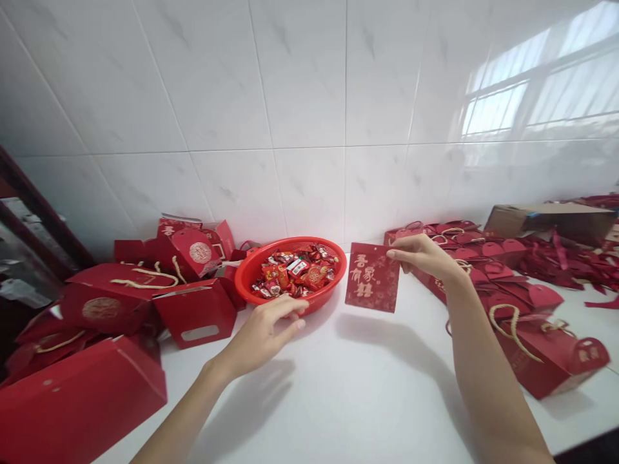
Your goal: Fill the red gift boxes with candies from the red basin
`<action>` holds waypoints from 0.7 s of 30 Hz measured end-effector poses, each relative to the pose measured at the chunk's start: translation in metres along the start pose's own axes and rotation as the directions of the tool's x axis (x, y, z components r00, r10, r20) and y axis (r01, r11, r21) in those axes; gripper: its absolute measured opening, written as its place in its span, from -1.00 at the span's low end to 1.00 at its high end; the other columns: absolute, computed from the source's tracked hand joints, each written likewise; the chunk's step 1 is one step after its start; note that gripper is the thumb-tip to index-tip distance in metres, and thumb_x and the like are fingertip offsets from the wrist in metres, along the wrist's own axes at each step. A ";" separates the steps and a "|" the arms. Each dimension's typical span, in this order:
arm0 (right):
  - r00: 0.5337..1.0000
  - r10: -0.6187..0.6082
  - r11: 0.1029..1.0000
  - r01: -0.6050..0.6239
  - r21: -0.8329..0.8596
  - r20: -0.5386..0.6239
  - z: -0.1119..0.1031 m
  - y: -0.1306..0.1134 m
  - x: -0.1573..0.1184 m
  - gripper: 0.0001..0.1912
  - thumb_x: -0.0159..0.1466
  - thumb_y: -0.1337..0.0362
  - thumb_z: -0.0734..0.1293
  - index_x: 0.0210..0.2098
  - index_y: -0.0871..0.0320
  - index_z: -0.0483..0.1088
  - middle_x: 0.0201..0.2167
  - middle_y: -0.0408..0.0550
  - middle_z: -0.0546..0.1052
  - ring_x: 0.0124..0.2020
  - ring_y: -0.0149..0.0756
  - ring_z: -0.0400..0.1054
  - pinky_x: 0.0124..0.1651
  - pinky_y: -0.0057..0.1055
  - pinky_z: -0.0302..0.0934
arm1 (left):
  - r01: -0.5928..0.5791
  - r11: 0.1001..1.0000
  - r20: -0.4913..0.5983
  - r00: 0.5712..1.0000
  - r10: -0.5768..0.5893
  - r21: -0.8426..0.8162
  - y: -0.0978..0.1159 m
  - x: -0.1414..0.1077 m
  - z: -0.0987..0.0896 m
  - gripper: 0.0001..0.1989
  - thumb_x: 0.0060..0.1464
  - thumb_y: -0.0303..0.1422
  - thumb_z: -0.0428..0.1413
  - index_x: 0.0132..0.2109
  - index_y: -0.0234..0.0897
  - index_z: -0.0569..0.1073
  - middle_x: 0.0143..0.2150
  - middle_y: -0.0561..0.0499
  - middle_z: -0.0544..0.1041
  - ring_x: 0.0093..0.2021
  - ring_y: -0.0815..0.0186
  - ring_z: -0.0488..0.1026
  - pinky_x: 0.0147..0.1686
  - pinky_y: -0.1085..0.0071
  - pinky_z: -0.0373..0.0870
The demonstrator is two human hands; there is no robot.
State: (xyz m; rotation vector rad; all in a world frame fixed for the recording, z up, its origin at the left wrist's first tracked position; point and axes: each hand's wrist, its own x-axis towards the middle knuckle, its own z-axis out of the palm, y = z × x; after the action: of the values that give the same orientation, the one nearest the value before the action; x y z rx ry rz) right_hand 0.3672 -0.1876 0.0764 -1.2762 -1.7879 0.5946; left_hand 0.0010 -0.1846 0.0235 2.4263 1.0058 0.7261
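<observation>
Between thumb and fingers of my right hand [416, 254] is the upper right corner of a dark red card [371, 278] with gold characters and a small hole near its top edge. The card hangs upright above the white table, its shadow below. My left hand [265, 332] hovers in front of a red plastic basket [240, 283], thumb and fingers apart, with nothing in it. Wrapped candies [294, 267] in red, gold and white are heaped inside the basket. Whether the left fingertips touch the basket's rim I cannot tell.
Red gift boxes with rope handles [198, 312] are piled at the left. Rows of closed red boxes [541, 354] stand at the right. Behind them, a cardboard box [507, 221] and dark red ribbons [551, 254] lie on the white table [338, 393]. A tiled wall [309, 96] bounds the back.
</observation>
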 end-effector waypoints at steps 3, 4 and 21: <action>0.954 0.072 0.996 -0.086 -0.036 -0.292 -0.015 0.015 -0.013 -0.66 0.14 0.01 0.41 -0.48 0.19 0.45 -0.63 -0.15 0.43 -0.63 -0.31 0.38 -0.54 -0.45 0.23 | -0.083 0.993 0.140 0.986 0.094 -0.082 0.007 0.001 0.027 -0.76 0.26 -0.28 0.02 -0.10 -0.21 0.56 -0.13 -0.03 0.59 -0.13 0.26 0.53 -0.07 0.39 0.44; 0.920 0.102 0.990 -0.131 -0.053 -0.378 -0.016 0.021 -0.014 -0.70 0.15 0.05 0.40 -0.47 0.19 0.45 -0.64 -0.14 0.45 -0.63 -0.28 0.41 -0.55 -0.43 0.24 | -0.099 0.988 0.186 0.975 0.120 -0.115 0.009 0.000 0.038 -0.76 0.26 -0.31 0.01 -0.12 -0.22 0.57 -0.17 -0.03 0.58 -0.17 0.28 0.52 -0.11 0.41 0.43; 0.685 0.244 0.773 -0.565 -0.289 -0.687 0.001 0.109 0.003 -0.71 0.30 0.27 0.20 -0.24 0.27 0.52 -0.44 0.13 0.59 -0.31 -0.08 0.51 -0.10 -0.27 0.26 | -0.044 0.948 0.337 0.929 0.156 -0.316 0.021 -0.036 0.138 -0.73 0.05 -0.57 0.06 -0.26 -0.25 0.64 -0.33 -0.02 0.55 -0.36 0.39 0.43 -0.33 0.50 0.35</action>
State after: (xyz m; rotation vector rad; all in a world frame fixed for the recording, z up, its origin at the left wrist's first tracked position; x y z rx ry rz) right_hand 0.4238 -0.1447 -0.0069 -1.9875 -1.0933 -0.0901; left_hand 0.0734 -0.2486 -0.0842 2.2386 0.5798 0.4091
